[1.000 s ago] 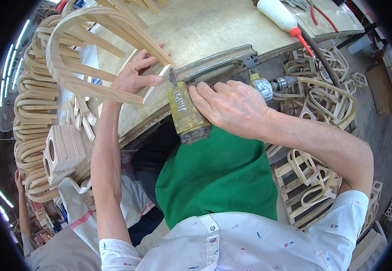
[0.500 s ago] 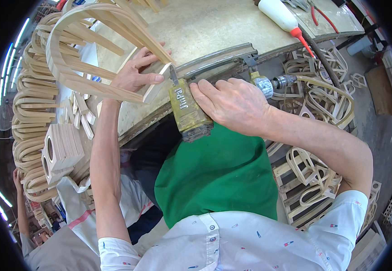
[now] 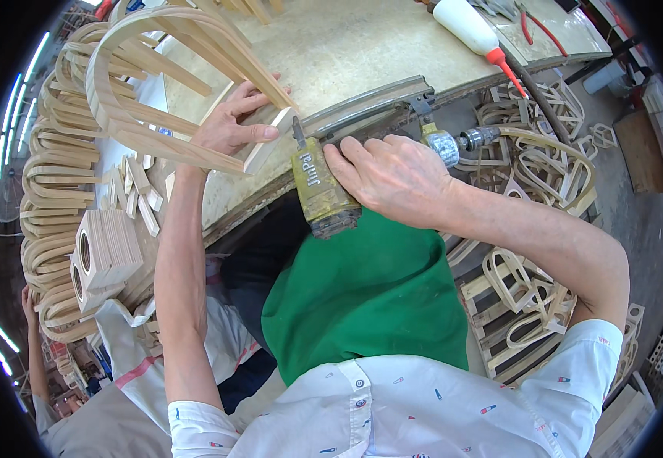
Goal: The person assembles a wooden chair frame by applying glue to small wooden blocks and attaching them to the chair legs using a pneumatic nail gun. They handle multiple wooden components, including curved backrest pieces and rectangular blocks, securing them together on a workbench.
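Note:
My left hand [image 3: 231, 131] is closed around the open end of a bent, U-shaped wooden frame [image 3: 104, 95]. Its thumb presses on a short pale wooden crosspiece [image 3: 270, 142] that spans the frame's legs. In my right hand [image 3: 396, 182] is a worn yellow-green air nail gun [image 3: 322, 191], its handle hidden under the fingers. The gun's narrow metal nose stands at the end of the crosspiece; whether it touches I cannot tell. An air hose fitting [image 3: 478, 137] leads off from the gun to the right.
A pale workbench [image 3: 331, 46] lies beyond, bearing a white glue bottle [image 3: 465, 27] with a red nozzle and red-handled pliers [image 3: 541, 34]. Curved frames [image 3: 56, 191] line the left, near wood offcuts [image 3: 139, 183] and stacked ply blocks [image 3: 110, 252]. More frames [image 3: 553, 175] pile at right. Another person's arm [image 3: 35, 343] shows far left.
The wooden frame has shifted slightly to the right in my left hand. The nail gun's nose sits a little lower and farther right. Both hands keep their holds.

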